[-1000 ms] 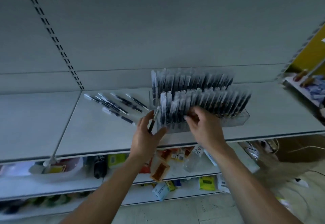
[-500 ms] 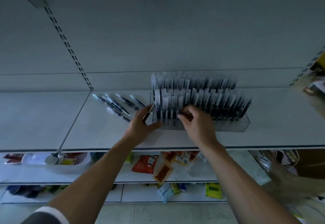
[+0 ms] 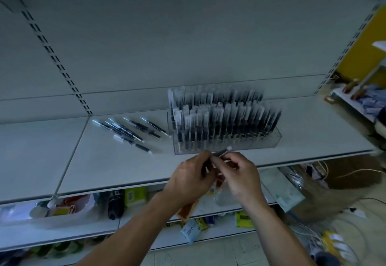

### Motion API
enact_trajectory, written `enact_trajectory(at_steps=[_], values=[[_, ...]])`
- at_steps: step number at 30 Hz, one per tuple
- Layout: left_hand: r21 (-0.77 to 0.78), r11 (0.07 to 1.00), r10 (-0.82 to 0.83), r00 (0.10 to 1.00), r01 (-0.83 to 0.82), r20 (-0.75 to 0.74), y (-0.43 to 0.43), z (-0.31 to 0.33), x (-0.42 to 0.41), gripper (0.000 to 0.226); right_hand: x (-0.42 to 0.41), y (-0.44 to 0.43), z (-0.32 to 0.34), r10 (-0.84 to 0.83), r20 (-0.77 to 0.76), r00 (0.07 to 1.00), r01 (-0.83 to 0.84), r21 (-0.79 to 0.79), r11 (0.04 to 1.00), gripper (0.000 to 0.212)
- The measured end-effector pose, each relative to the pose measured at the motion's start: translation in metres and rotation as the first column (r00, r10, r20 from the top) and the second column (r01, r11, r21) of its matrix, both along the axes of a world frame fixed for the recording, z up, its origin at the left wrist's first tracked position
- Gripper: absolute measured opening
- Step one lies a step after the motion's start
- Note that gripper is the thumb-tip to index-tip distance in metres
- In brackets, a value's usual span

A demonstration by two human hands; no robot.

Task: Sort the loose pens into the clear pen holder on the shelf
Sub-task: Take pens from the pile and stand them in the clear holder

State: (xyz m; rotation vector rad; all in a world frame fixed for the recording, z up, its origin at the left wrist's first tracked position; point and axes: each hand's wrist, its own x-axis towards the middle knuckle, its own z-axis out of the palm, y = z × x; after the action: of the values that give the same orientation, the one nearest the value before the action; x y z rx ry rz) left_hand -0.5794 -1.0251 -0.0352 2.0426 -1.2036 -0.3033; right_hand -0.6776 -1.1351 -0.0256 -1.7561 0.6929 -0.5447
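Leftward, bare shelf [image 3: 100,167] lay open beside the loose pens [image 3: 129,133], which fanned out toward the back. Over the shelf's front edge, the left hand [image 3: 191,179] and right hand [image 3: 243,177] each had fingers pinched on one pen [image 3: 222,152], just before the clear pen holder [image 3: 261,143].

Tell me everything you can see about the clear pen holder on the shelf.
The clear pen holder is a long, low box, seemingly acrylic, standing flat on the white shelf, right of the loose pens. Its stepped rows are packed with dark pens with pale caps, upright and fanning rightward; its front right end looks empty. The pale end of a held pen overlaps its front wall in view; contact cannot be told.
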Motion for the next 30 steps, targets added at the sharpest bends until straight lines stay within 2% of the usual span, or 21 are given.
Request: enact_trajectory(at_steps=[2, 4, 6, 8, 10, 14, 17, 21, 23, 24, 26, 28, 30], values=[[-0.018, 0.999, 0.05, 0.994, -0.049, 0.097, 0.004, 0.0, 0.007, 0.032, -0.003, -0.012, 0.014, -0.057, 0.066, 0.996, 0.053, 0.052, 0.997, 0.014], [-0.094, 0.983, 0.178, 0.936, -0.157, 0.304, 0.014, -0.003, 0.021, 0.041, -0.002, -0.028, 0.034, -0.104, 0.158, 0.982, 0.097, 0.048, 0.994, 0.007], [-0.103, 0.977, 0.214, 0.858, -0.187, 0.467, 0.026, -0.009, 0.034, 0.046, 0.005, -0.041, 0.051, -0.102, 0.187, 0.977, 0.116, -0.066, 0.991, 0.003], [-0.034, 0.985, 0.163, 0.831, -0.172, 0.532, 0.031, -0.017, 0.042, 0.051, 0.015, -0.049, 0.06, -0.051, 0.129, 0.99, 0.081, -0.239, 0.968, 0.002], [0.022, 0.985, 0.132, 0.823, -0.174, 0.553, 0.031, -0.023, 0.042, 0.054, 0.021, -0.051, 0.061, 0.0, 0.044, 0.999, 0.017, -0.376, 0.927, 0.009], [0.069, 0.979, 0.123, 0.823, -0.193, 0.555, 0.032, -0.026, 0.039, 0.059, 0.022, -0.047, 0.053, -0.036, 0.059, 0.998, 0.057, -0.398, 0.916, 0.023], [0.063, 0.977, 0.14, 0.832, -0.205, 0.537, 0.03, -0.023, 0.035, 0.054, 0.018, -0.037, 0.045, -0.072, 0.156, 0.985, 0.104, -0.209, 0.972, 0.043], [0.09, 0.973, 0.134, 0.841, -0.211, 0.525, 0.029, -0.023, 0.035, 0.053, 0.01, -0.029, 0.035, -0.03, 0.237, 0.971, 0.048, -0.068, 0.997, 0.019], [0.099, 0.975, 0.117, 0.835, -0.2, 0.537, 0.03, -0.025, 0.036, 0.055, 0.005, -0.027, 0.031, 0.031, 0.282, 0.959, -0.077, 0.156, 0.985, 0.028], [0.097, 0.976, 0.115, 0.832, -0.197, 0.542, 0.031, -0.026, 0.037, 0.055, 0.002, -0.027, 0.029, 0.083, 0.279, 0.957, -0.146, 0.214, 0.966, 0.031], [0.101, 0.975, 0.111, 0.829, -0.197, 0.548, 0.031, -0.027, 0.037, 0.055, -0.001, -0.027, 0.025, 0.16, 0.21, 0.965, -0.195, 0.161, 0.967, 0.033], [0.105, 0.975, 0.106, 0.825, -0.195, 0.555, 0.031, -0.027, 0.037, 0.053, 0.001, -0.028, 0.024, 0.118, 0.113, 0.986, -0.119, -0.005, 0.993, 0.021], [0.108, 0.976, 0.101, 0.824, -0.192, 0.557, 0.032, -0.027, 0.037, 0.052, 0.01, -0.03, 0.027, 0.068, 0.049, 0.996, -0.057, -0.199, 0.978, 0.011]])
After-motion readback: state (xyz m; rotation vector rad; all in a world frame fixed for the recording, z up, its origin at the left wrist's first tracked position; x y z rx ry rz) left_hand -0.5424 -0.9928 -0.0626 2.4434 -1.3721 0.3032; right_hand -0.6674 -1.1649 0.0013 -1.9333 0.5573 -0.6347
